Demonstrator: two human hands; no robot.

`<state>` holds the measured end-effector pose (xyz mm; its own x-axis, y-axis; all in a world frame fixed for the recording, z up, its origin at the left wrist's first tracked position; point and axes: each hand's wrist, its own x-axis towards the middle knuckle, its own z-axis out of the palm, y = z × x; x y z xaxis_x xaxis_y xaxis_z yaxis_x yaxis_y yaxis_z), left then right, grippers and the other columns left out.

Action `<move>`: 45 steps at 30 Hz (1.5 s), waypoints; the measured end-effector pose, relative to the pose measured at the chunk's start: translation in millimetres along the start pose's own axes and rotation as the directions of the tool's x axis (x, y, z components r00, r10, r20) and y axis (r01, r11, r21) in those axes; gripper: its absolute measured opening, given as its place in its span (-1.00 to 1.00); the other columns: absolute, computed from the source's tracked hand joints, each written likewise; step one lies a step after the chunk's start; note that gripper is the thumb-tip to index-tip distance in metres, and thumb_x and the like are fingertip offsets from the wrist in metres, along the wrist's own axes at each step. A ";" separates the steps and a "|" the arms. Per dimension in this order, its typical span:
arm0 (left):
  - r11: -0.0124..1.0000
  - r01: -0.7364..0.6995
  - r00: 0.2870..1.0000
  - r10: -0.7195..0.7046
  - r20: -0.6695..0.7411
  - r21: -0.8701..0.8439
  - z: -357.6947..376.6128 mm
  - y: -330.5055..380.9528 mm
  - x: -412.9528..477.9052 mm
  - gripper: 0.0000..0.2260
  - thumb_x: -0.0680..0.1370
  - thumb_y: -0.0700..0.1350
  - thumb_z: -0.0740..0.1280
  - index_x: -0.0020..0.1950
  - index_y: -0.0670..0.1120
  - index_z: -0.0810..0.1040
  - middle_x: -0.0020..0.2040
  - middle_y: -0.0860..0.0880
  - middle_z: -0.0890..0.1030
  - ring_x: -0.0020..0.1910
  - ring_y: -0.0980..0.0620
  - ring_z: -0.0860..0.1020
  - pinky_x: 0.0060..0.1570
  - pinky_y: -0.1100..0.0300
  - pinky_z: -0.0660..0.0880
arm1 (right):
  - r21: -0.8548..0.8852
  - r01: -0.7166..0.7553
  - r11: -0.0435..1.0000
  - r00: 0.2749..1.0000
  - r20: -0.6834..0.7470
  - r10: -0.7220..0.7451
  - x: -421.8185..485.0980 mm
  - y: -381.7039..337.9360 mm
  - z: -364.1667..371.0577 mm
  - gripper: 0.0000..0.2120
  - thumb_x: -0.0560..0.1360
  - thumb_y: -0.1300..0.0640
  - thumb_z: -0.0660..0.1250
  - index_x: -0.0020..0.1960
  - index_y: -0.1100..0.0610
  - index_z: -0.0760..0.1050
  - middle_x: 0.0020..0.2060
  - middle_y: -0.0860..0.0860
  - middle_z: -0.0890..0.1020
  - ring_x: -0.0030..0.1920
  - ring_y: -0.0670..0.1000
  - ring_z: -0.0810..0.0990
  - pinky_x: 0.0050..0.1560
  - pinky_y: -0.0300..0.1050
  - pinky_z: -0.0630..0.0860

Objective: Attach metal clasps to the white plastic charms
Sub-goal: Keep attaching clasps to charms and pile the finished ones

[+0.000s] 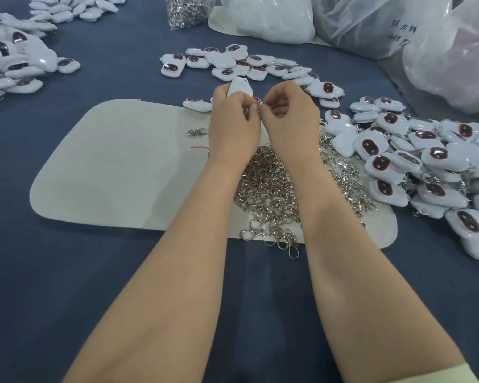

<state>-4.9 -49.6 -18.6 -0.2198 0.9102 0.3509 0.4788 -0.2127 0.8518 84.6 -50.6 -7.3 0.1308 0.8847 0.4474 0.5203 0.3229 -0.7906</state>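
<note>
Mid-attach: my left grip (233, 125) holds a charm (239, 87) over the mat (108, 161), my right grip (291, 117) pinches at its loop, probably on a clasp hidden by fingers; next, thread the ring through.

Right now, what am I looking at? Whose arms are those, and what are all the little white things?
There is no machine here. These are a person's two arms, seen from a camera worn on their head and looking down. The left hand grips one white charm. The right hand pinches something tiny beside it, too small to make out. Below the hands, a pile of metal clasps lies on a cream mat over a blue cloth. A heap of charms sits on the right, and loose charms lie behind the hands. Plastic bags sit at the back.
</note>
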 end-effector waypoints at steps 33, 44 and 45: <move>0.998 -0.024 0.999 0.025 -0.026 0.055 0.8 3.5 -1.5 -0.86 0.57 -0.20 0.24 0.01 -0.18 0.58 0.31 -0.07 0.39 0.13 0.04 0.50 0.01 0.30 0.38 | 0.025 -0.025 0.999 0.999 -0.046 0.026 -5.9 0.3 2.9 -0.94 0.46 0.32 0.33 -0.08 0.25 0.53 -0.25 -0.05 0.54 -0.27 -0.13 0.46 -0.16 -0.34 0.45; 0.998 -0.027 0.999 0.028 -0.026 0.057 -0.4 2.2 -2.9 -0.86 0.56 -0.22 0.24 0.00 -0.20 0.58 0.30 -0.06 0.40 0.11 0.05 0.49 -0.01 0.30 0.38 | -0.057 0.072 0.996 0.997 0.000 -0.072 -7.3 2.9 2.2 -0.95 0.44 0.33 0.30 -0.11 0.23 0.49 -0.23 0.00 0.54 -0.24 -0.06 0.45 -0.16 -0.27 0.42; 0.999 -0.025 0.999 0.027 -0.027 0.048 -0.3 1.9 -2.7 -0.86 0.56 -0.22 0.24 0.00 -0.20 0.58 0.29 -0.06 0.40 0.10 0.05 0.49 0.00 0.30 0.38 | -0.064 0.083 0.994 0.997 0.002 -0.083 -7.4 3.2 2.1 -0.95 0.44 0.33 0.30 -0.11 0.24 0.49 -0.23 0.01 0.54 -0.23 -0.06 0.45 -0.16 -0.27 0.41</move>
<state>-3.7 -52.6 -17.9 -0.2297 0.8944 0.3837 0.5246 -0.2183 0.8229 83.5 -55.4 -14.1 0.0849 0.8556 0.5107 0.5821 0.3734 -0.7223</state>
